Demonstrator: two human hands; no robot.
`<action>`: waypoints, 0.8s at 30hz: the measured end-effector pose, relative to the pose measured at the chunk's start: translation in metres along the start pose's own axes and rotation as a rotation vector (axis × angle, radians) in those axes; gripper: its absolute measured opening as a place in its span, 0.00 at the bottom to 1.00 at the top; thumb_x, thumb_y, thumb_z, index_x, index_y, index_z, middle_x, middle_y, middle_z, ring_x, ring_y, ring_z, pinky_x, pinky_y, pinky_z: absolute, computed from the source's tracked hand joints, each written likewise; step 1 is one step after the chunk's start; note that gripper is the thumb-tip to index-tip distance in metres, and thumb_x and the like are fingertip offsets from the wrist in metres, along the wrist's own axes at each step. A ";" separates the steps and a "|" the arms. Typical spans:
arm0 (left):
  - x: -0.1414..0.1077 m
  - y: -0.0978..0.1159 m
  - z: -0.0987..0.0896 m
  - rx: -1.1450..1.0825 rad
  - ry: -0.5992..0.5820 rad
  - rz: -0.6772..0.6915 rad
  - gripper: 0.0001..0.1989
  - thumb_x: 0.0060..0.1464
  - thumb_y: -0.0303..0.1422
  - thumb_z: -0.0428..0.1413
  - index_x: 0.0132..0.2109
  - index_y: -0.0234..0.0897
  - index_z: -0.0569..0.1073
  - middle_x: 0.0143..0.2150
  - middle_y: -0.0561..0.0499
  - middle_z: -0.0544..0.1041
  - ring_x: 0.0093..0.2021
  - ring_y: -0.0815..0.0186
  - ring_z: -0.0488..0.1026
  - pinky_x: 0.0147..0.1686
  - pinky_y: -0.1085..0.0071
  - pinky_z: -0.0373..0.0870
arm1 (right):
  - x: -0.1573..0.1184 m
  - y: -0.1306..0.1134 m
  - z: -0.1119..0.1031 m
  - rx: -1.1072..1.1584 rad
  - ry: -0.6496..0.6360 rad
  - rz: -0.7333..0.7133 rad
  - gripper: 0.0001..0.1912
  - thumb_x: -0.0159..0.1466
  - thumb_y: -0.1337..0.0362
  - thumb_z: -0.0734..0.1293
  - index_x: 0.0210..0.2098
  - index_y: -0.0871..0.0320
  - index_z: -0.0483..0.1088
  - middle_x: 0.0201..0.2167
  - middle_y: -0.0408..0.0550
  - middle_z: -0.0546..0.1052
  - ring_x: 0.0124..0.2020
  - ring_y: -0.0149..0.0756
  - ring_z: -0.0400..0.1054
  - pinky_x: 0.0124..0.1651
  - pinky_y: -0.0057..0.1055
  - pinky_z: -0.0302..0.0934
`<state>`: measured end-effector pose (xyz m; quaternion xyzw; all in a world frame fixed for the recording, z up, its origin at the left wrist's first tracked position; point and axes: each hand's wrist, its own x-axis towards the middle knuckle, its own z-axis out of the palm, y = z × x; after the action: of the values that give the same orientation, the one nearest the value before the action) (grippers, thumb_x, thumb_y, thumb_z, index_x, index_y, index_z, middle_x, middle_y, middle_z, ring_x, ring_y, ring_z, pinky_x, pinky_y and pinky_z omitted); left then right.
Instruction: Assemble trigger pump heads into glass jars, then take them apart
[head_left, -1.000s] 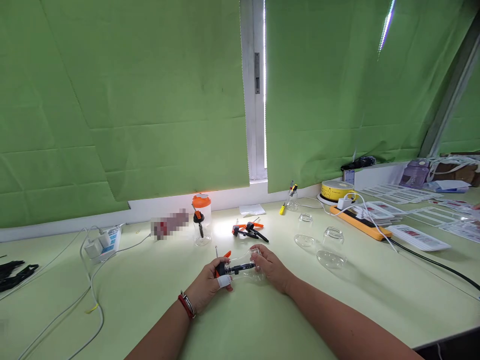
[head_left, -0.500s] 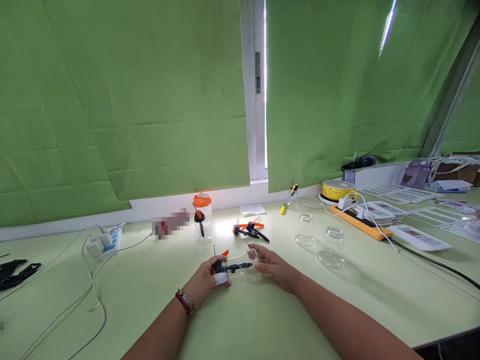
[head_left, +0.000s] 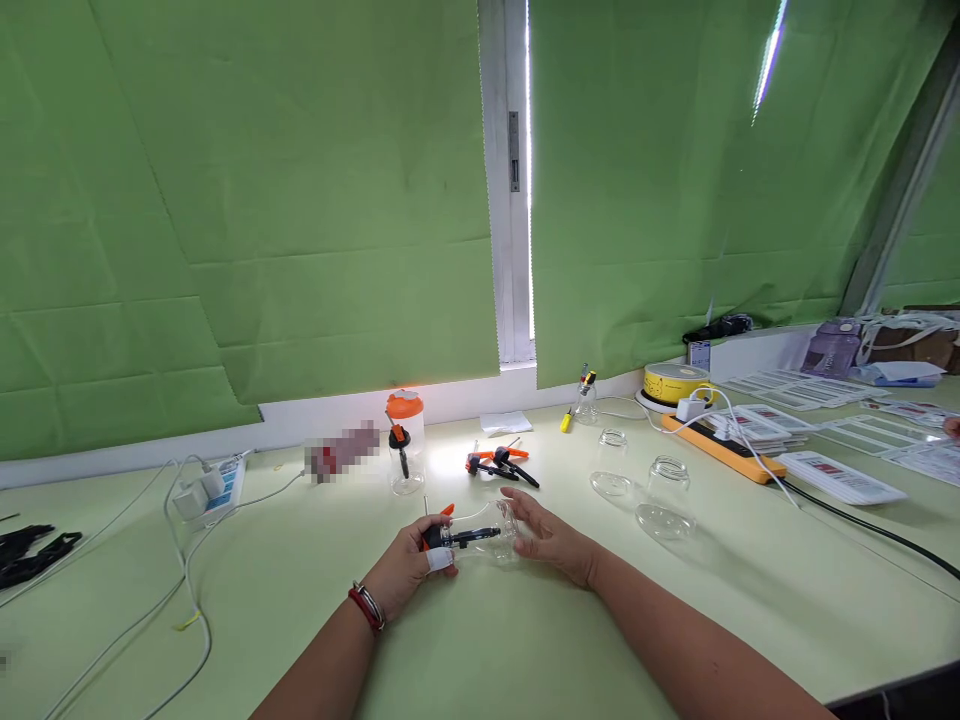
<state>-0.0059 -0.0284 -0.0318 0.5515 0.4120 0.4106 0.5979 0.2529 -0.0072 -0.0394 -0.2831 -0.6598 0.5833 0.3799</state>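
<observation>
A clear glass bottle point(head_left: 480, 515) lies on its side between my hands, low over the table. My left hand point(head_left: 412, 560) is closed around its black-and-orange top point(head_left: 433, 536), whose black stem reaches inside the glass. Curved around the wide base end, my right hand point(head_left: 555, 540) grips the bottle with thumb and fingers. White tape wraps one left finger. Just beyond lie two similar black-and-orange tops point(head_left: 502, 460). Left of them stands another clear bottle point(head_left: 407, 482) with such a top on it, in front of an orange-lidded container point(head_left: 406, 404).
Two glass bottles point(head_left: 667, 490) stand on the right. Behind them are a yellow round case point(head_left: 675, 381), an orange power strip point(head_left: 724, 447) and stacked printed cards point(head_left: 840, 475). A small glass with yellow-handled tools point(head_left: 586, 400) stands near the wall. White cables point(head_left: 184, 560) cross the left side.
Both hands keep their hold on the bottle, which has shifted very slightly to the left at its top end. At the far right edge, part of another person's hand has come into view.
</observation>
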 end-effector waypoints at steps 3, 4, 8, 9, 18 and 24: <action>-0.001 0.001 -0.001 -0.007 0.000 0.004 0.24 0.39 0.32 0.64 0.47 0.38 0.69 0.34 0.55 0.70 0.31 0.67 0.71 0.41 0.62 0.69 | -0.001 -0.001 0.000 -0.071 0.018 -0.029 0.39 0.51 0.51 0.71 0.58 0.53 0.56 0.54 0.52 0.63 0.56 0.41 0.55 0.57 0.38 0.50; -0.001 0.001 -0.001 -0.009 -0.004 0.003 0.24 0.39 0.32 0.64 0.47 0.38 0.69 0.34 0.54 0.70 0.30 0.67 0.72 0.41 0.62 0.68 | -0.001 -0.002 0.001 -0.097 0.026 -0.015 0.36 0.53 0.50 0.70 0.57 0.54 0.58 0.52 0.51 0.65 0.54 0.42 0.58 0.56 0.39 0.51; -0.003 0.006 0.001 -0.014 -0.035 -0.006 0.24 0.39 0.30 0.64 0.46 0.38 0.69 0.38 0.53 0.70 0.29 0.67 0.72 0.40 0.62 0.69 | 0.004 -0.007 0.007 -0.242 0.060 0.020 0.26 0.58 0.43 0.60 0.43 0.58 0.68 0.39 0.49 0.71 0.42 0.41 0.63 0.49 0.39 0.56; -0.004 0.007 0.001 -0.014 -0.043 -0.007 0.23 0.39 0.30 0.64 0.46 0.37 0.69 0.38 0.53 0.70 0.29 0.67 0.72 0.40 0.62 0.69 | 0.006 -0.008 0.009 -0.296 0.089 0.005 0.26 0.59 0.42 0.57 0.38 0.58 0.70 0.36 0.48 0.71 0.41 0.41 0.63 0.48 0.39 0.56; -0.005 0.010 0.004 -0.017 -0.020 -0.019 0.23 0.39 0.31 0.64 0.45 0.37 0.69 0.37 0.54 0.68 0.28 0.70 0.70 0.38 0.63 0.69 | 0.002 -0.004 0.000 -0.217 0.031 0.008 0.31 0.57 0.44 0.62 0.54 0.54 0.63 0.53 0.52 0.65 0.56 0.44 0.55 0.57 0.39 0.49; -0.006 0.010 0.005 -0.019 -0.020 -0.014 0.25 0.37 0.31 0.65 0.46 0.37 0.70 0.39 0.52 0.68 0.29 0.69 0.70 0.38 0.63 0.70 | 0.002 -0.001 -0.002 -0.208 0.046 0.056 0.31 0.54 0.43 0.64 0.50 0.56 0.65 0.54 0.51 0.63 0.55 0.46 0.56 0.57 0.42 0.50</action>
<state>-0.0033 -0.0347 -0.0215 0.5472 0.4058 0.4046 0.6100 0.2536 -0.0043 -0.0385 -0.3524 -0.6997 0.5154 0.3472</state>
